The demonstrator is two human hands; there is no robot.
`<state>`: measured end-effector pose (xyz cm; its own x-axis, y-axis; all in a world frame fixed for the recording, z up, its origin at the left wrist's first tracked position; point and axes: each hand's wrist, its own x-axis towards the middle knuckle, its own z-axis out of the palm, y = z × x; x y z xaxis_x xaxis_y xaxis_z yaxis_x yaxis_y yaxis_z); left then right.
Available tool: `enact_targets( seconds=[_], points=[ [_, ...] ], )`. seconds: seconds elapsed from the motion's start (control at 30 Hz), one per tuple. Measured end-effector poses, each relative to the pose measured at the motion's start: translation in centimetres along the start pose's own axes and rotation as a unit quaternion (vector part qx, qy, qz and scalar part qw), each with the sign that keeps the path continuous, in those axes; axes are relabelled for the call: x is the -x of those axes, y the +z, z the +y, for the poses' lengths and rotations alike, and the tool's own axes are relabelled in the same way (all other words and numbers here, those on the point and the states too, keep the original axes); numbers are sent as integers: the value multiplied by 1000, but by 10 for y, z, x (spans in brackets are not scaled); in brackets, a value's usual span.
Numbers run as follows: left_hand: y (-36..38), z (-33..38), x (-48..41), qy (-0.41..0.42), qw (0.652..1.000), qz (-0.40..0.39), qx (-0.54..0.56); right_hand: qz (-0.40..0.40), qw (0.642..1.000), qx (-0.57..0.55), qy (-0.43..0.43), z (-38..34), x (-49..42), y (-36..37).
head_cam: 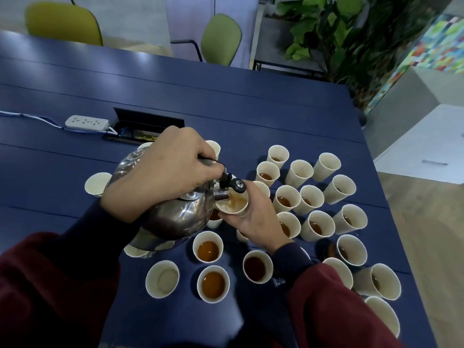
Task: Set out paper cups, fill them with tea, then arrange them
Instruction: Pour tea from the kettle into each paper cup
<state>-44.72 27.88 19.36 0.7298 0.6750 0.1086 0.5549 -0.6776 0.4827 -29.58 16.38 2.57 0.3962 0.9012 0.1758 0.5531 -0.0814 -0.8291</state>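
The left hand grips the kettle, tipped rightward. Its spout sits directly over the cup, which the right hand holds raised mid-table.

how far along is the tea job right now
Done: cups are set out on the blue table, and many, like the near tea cup, are filled. In hand: the left hand tips the kettle into the held cup, gripped by the right hand. Left: at least the near empty cup and the far-left cup look unfilled, and the cups stand scattered, not arranged.
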Motion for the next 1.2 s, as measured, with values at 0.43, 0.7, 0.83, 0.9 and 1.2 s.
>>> enact_targets(
  seconds=[0.43, 0.7, 0.83, 0.9, 1.2],
  points=[
    [4, 19, 2, 5, 999, 3, -34, -3, 1000, -4, 0, 7, 4, -10],
    [1, 15, -6, -6, 1000, 23, -12, -8, 1000, 6, 4, 10, -3, -11],
    [-3, 7, -12, -16, 999, 32, 21, -1, 1000, -7, 14, 11, -10, -14],
    [-6, 1, -15, -35, 997, 36, 54, 11, 1000, -12, 17, 11, -16, -16],
    [-17, -34, -31, -134, 965, 96, 204, 10, 999, 37, 34, 7, -77, -26]
  ],
)
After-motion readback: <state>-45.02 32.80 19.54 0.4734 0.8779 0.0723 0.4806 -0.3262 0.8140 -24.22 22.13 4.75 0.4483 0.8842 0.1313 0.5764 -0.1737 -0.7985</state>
